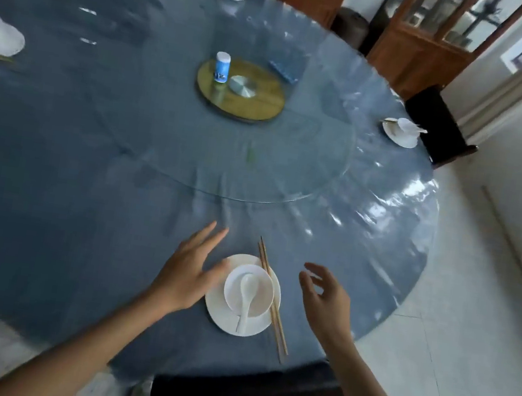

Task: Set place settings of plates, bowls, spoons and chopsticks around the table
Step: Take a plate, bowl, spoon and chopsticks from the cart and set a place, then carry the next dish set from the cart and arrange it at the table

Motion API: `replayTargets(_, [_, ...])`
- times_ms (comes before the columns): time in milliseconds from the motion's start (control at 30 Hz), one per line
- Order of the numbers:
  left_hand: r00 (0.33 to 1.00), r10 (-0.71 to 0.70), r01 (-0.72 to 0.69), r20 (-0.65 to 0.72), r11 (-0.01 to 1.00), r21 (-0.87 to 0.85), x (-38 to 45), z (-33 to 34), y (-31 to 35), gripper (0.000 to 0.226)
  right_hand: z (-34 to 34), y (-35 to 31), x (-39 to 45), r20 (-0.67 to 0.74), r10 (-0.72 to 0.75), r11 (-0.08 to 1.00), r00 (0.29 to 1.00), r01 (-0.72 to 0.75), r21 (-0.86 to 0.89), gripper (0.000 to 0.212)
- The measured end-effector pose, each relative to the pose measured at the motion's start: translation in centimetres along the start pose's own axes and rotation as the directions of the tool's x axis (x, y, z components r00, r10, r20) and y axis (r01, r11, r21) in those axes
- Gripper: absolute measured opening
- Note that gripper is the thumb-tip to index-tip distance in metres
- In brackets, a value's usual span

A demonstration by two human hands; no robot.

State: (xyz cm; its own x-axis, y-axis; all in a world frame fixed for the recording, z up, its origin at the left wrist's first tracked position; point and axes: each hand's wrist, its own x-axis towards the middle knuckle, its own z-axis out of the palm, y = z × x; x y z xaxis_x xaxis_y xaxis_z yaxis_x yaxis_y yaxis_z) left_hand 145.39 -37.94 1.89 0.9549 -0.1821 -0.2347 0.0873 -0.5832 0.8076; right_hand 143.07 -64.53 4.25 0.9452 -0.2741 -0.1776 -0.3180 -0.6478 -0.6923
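We see four settings on the desk (55, 169) | nearest plate (219, 316) with bowl (260, 285), spoon (245, 296), chopsticks (274, 307) complete | hands flank the plate, left (186, 274) and right (327, 299) both wide, empty | more seats possibly left

Nearest you: white plate (219, 316) at table edge, white bowl (259, 293) upright on it, white spoon (245, 299) lying in bowl, handle toward you over the rim. Wooden chopsticks (272, 300) paired, across plate's right rim, just beside the bowl.
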Motion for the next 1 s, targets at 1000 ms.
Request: replayTargets(1000, [0.615,-0.74,0.484,-0.273,0.628,-0.61,1.5,14.6,-6.1,0.034,5.8,12.7,8.5,0.355,0.02,0.998,0.935,-0.037,0.043,0.013])
